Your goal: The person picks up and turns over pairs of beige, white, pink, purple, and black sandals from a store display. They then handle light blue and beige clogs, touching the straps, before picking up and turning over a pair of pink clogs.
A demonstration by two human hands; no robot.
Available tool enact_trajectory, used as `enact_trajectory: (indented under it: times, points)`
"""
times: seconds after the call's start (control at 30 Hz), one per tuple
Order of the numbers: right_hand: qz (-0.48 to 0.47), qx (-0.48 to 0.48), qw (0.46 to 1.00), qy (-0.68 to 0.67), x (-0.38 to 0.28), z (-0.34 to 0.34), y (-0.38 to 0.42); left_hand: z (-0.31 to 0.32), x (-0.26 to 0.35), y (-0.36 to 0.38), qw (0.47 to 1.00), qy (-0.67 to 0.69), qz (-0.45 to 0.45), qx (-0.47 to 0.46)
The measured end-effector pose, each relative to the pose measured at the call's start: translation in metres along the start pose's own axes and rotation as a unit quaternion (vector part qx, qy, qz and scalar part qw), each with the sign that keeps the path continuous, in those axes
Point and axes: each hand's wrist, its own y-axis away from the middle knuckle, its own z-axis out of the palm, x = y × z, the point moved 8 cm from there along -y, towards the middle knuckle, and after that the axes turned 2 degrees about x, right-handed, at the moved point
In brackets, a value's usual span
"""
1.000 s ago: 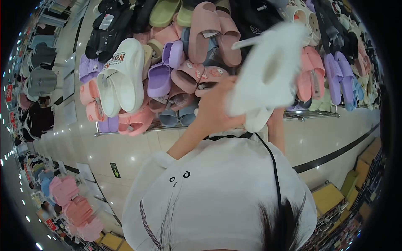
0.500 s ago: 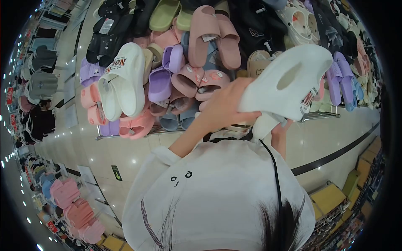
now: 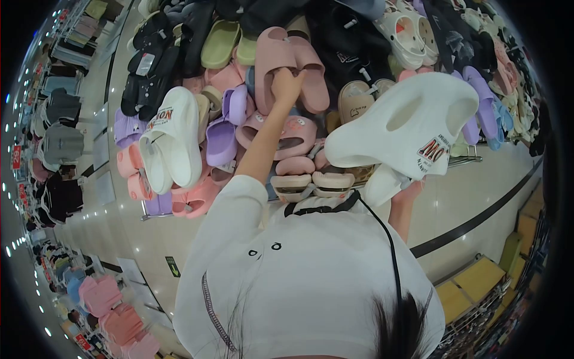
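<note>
My left hand [image 3: 287, 87] reaches over the display and is closed at the strap edge of a pair of dusty-pink slides [image 3: 276, 51]; some fingertips are hidden in the slide opening. On the other side, my right hand [image 3: 409, 194] grips a pair of white slides [image 3: 439, 99] from below, most of its fingers hidden behind them. The upper white slide is tilted, its rounded foot opening showing and dark and red lettering on its strap. Another white pair [image 3: 173, 140] with similar lettering leans on the left of the display. Purple slides [image 3: 221, 142] lie between that pair and my left arm.
Black slippers [image 3: 149, 66], green slides [image 3: 220, 45] and white clogs [image 3: 406, 42] crowd the display rack. A metal rack edge [image 3: 466, 159] borders the tiled floor. Clothes racks with pink garments [image 3: 101, 293] stand at left, yellow shelf tops [image 3: 478, 278] at lower right.
My left hand has let go of the white slides and moved up and left to the dusty-pink slides. My right hand keeps the white pair. The view has shifted slightly.
</note>
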Motion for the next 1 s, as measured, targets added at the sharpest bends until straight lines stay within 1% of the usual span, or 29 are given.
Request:
enact_trajectory:
  times: [0.07, 0.1, 0.17, 0.2, 0.27, 0.3, 0.33, 0.37, 0.4, 0.43, 0.47, 0.53, 0.57, 0.63, 0.67, 0.73, 0.8, 0.87, 0.93, 0.97, 1.0]
  points:
    - [-0.012, 0.013, 1.000, -0.011, -0.004, -0.009, 0.004, -0.008, 0.005, 0.004, 0.994, -0.066, -0.027, 0.088]
    - [-0.022, 0.025, 0.999, -0.021, -0.006, -0.016, 0.004, -0.003, 0.009, 0.001, 0.994, -0.064, -0.022, 0.086]
    - [-0.026, 0.033, 0.999, -0.029, -0.008, -0.028, 0.005, 0.005, 0.004, -0.002, 0.988, -0.121, -0.051, 0.081]
    - [-0.035, 0.017, 0.999, -0.024, -0.010, -0.030, 0.007, 0.001, 0.007, -0.003, 0.986, -0.104, 0.006, 0.129]
    - [-0.050, -0.014, 0.999, 0.003, -0.013, -0.033, 0.010, 0.004, 0.002, -0.007, 0.988, -0.117, 0.018, 0.104]
    - [-0.047, -0.010, 0.999, 0.004, -0.013, -0.032, 0.011, 0.004, 0.004, -0.009, 0.987, -0.129, 0.034, 0.088]
    - [-0.038, 0.021, 0.999, 0.008, -0.013, -0.031, 0.013, 0.001, 0.005, -0.008, 0.990, -0.100, 0.041, 0.089]
    - [-0.029, 0.051, 0.998, 0.011, -0.012, -0.032, 0.014, -0.003, 0.004, -0.006, 0.990, -0.102, 0.041, 0.087]
    - [-0.028, 0.051, 0.998, 0.010, -0.012, -0.033, 0.012, -0.011, 0.006, -0.004, 0.991, -0.069, 0.043, 0.109]
    - [-0.036, 0.032, 0.999, 0.018, -0.012, -0.032, 0.009, -0.019, 0.007, -0.001, 0.990, -0.037, 0.045, 0.130]
    - [-0.043, 0.014, 0.999, 0.026, -0.012, -0.030, 0.008, -0.023, 0.009, 0.001, 0.990, -0.039, 0.044, 0.129]
    - [-0.038, 0.032, 0.998, 0.028, -0.011, -0.025, 0.006, -0.050, 0.029, 0.013, 0.977, 0.066, 0.083, 0.182]
    - [-0.035, 0.048, 0.998, 0.029, -0.011, -0.023, 0.004, -0.060, 0.039, 0.019, 0.978, 0.063, 0.077, 0.181]
    - [-0.034, 0.052, 0.998, 0.032, -0.012, -0.020, 0.000, -0.091, 0.068, 0.038, 0.941, 0.162, 0.154, 0.255]
    - [-0.039, 0.056, 0.997, 0.028, -0.013, -0.019, 0.000, -0.096, 0.075, 0.042, 0.943, 0.157, 0.144, 0.255]
    - [-0.036, 0.063, 0.997, 0.033, -0.015, -0.015, 0.001, -0.102, 0.075, 0.048, 0.931, 0.244, 0.094, 0.256]
    - [-0.040, 0.070, 0.996, 0.035, -0.017, -0.015, 0.000, -0.100, 0.076, 0.050, 0.927, 0.243, 0.093, 0.270]
    - [-0.085, 0.032, 0.994, 0.065, -0.028, -0.014, 0.000, -0.096, 0.072, 0.049, 0.924, 0.245, 0.089, 0.279]
    - [-0.081, 0.057, 0.992, 0.077, -0.033, -0.019, 0.001, -0.075, 0.055, 0.047, 0.945, 0.240, -0.001, 0.223]
    - [-0.081, 0.076, 0.991, 0.079, -0.037, -0.023, 0.003, -0.070, 0.050, 0.051, 0.946, 0.239, -0.011, 0.219]
    - [-0.078, 0.078, 0.990, 0.083, -0.038, -0.024, 0.004, -0.059, 0.045, 0.050, 0.957, 0.221, -0.046, 0.182]
